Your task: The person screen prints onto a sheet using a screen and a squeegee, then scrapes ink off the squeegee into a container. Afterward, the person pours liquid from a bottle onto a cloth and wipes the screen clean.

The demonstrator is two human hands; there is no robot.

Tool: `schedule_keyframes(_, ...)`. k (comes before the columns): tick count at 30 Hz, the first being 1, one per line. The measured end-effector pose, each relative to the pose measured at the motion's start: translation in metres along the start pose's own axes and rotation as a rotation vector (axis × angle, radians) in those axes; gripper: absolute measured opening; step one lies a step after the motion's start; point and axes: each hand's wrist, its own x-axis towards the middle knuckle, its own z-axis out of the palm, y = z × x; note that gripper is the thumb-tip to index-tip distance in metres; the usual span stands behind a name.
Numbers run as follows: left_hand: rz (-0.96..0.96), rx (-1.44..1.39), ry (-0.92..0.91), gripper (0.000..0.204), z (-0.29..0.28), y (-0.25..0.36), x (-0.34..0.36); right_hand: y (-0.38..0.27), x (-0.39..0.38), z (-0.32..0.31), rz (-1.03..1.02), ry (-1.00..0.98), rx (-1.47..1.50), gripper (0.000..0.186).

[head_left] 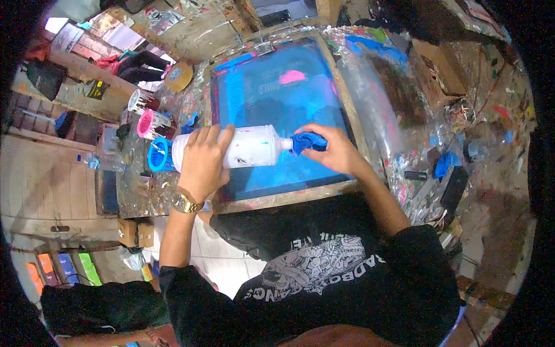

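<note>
My left hand (203, 155), with a gold watch on its wrist, wraps round the body of a white plastic bottle (254, 146) lying sideways in the air. The bottle's narrow neck points right. At that end my right hand (338, 152) pinches a crumpled blue cloth (307, 143) against the tip, which the cloth hides. Below both hands is a wood-framed printing screen (272, 107) with blue mesh and a pink patch near its far side. Close to the bottle's base, left of the screen, stands a blue-rimmed paint tub (159, 155).
A pink-rimmed tub (148, 123) and a white-rimmed tub (140, 101) stand behind the blue one. A yellowish container (178, 76) is farther back. Another blue cloth (445, 165) lies right on the paint-stained table. A person's dark-clad legs (141, 66) show far left, a dark sleeve (104, 306) lower left.
</note>
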Motion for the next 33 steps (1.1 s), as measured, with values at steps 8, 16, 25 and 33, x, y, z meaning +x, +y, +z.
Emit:
schedule_keyframes(8, 0.067, 0.085, -0.066, 0.075, -0.01, 0.003, 0.022, 0.005, -0.001, -0.001, 0.042, 0.011, 0.0, 0.042)
schedule_keyframes(16, 0.079, 0.126, -0.081, 0.081, -0.006, -0.003, 0.027, 0.017, 0.003, 0.0, 0.007, 0.019, 0.03, 0.043)
schedule_keyframes(25, 0.051, 0.123, -0.12, 0.081, -0.001, -0.007, 0.03, 0.013, 0.009, -0.001, 0.046, -0.003, 0.001, 0.042)
schedule_keyframes(33, 0.025, 0.052, -0.106, 0.079, 0.009, -0.009, 0.029, 0.018, 0.012, -0.005, 0.016, 0.003, 0.012, 0.043)
